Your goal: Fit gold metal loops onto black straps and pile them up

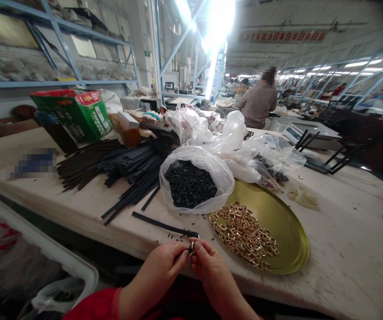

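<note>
Left hand: we saw the left hand left of the gold tray, its thumb and forefinger closed in a pinch on a small piece.
Right hand: the right hand, closer to the tray, was closed on that same piece from its other side; we made out no gap in either grip.
Progress: we judged this one piece to be in mid-handling. We could pick out no finished ones, and much stock seemed left.
Metal fittings: a heap of them lay on the tray's left part.
Black bits: many filled a white bag just beyond the tray's left side.
Strips: we saw a dark bundle farther left of the tray, and one loose strip between it and the hands; whether that strip joined the piece, we could not tell.
Look of the piece: dark, with a pale metallic glint, tiny, largely covered by the hands, so its full shape escaped us.
</note>
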Tool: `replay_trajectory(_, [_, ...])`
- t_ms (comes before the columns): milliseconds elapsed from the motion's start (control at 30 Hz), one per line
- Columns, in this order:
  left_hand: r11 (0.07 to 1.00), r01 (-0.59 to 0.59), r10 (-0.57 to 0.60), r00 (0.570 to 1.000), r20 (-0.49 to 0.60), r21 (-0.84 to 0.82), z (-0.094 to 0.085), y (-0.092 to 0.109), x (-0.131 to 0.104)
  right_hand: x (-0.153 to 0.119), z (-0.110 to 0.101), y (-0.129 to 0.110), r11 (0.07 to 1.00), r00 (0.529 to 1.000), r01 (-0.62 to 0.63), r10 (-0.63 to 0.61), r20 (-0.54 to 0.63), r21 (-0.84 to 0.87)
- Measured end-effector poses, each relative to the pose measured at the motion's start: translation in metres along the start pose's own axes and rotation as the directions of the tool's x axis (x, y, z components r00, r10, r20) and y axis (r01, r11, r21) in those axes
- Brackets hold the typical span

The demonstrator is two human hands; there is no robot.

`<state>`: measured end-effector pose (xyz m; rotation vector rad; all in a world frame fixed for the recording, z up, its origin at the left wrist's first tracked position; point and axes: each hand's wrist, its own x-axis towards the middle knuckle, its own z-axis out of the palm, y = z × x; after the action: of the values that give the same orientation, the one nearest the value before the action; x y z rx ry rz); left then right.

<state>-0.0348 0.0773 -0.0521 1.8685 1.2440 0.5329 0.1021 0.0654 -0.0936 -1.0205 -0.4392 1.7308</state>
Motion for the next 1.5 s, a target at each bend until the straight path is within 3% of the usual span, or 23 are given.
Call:
replay_trajectory(100, [0.995,0.014,-0.013,1.000,0.010,-0.098,0.005,0.000,0.001,-0.002,-0.003,0.006,0.954,0.976,0.214,-0.216,0.011,-0.212])
replay_trajectory(167, [0.984,0.078,-0.068,0.996,0.066,-0.159,0.005,-0.001,0.001,-0.001,-0.007,0.006,0.930,0.963,0.256,-0.269,-0.015,-0.264])
replay_trajectory(267, [0.961,0.157,-0.132,0.984,0.121,-0.229,0.003,-0.005,-0.002,0.000,-0.011,0.006,0.944,0.967,0.230,-0.249,-0.050,-0.237])
replay_trajectory(433, [0.918,0.184,-0.168,0.983,0.076,-0.351,0.004,-0.009,-0.004,-0.002,-0.005,0.005,0.958,0.984,0.176,-0.169,0.050,-0.227])
replay_trajectory(533, [0.889,0.213,-0.192,0.977,0.092,-0.406,0.006,-0.011,-0.003,-0.004,-0.002,0.005,0.968,0.987,0.157,-0.150,0.052,-0.194])
replay_trajectory(700, [0.855,0.247,-0.218,0.969,0.116,-0.456,0.006,-0.013,-0.002,-0.002,-0.004,0.010,0.962,0.981,0.191,-0.196,-0.006,-0.197])
replay_trajectory(900, [0.831,0.269,-0.219,0.963,0.159,-0.486,0.008,-0.014,-0.002,-0.004,-0.005,0.016,0.938,0.979,0.203,-0.200,0.039,-0.279])
replay_trajectory(1100, [0.818,0.328,-0.303,0.944,0.131,-0.472,0.016,-0.012,-0.001,-0.005,-0.005,0.014,0.952,0.986,0.166,-0.155,0.060,-0.258])
replay_trajectory(1167, [0.818,0.342,-0.322,0.938,0.125,-0.461,0.018,-0.011,0.000,-0.006,-0.007,0.014,0.882,0.963,0.268,-0.262,0.068,-0.388])
replay_trajectory(1300, [0.861,0.319,-0.321,0.945,0.063,-0.396,0.018,-0.011,-0.003,-0.009,-0.017,0.013,0.581,0.857,0.481,-0.470,0.211,-0.656])
replay_trajectory(1367, [0.855,0.328,-0.311,0.944,0.108,-0.401,0.016,-0.011,-0.005,-0.009,-0.021,0.012,0.575,0.877,0.443,-0.439,0.197,-0.688])
replay_trajectory(1500, [0.813,0.375,-0.315,0.927,0.206,-0.446,0.009,-0.011,-0.002,-0.005,-0.020,0.007,0.715,0.955,0.292,-0.256,0.150,-0.635])
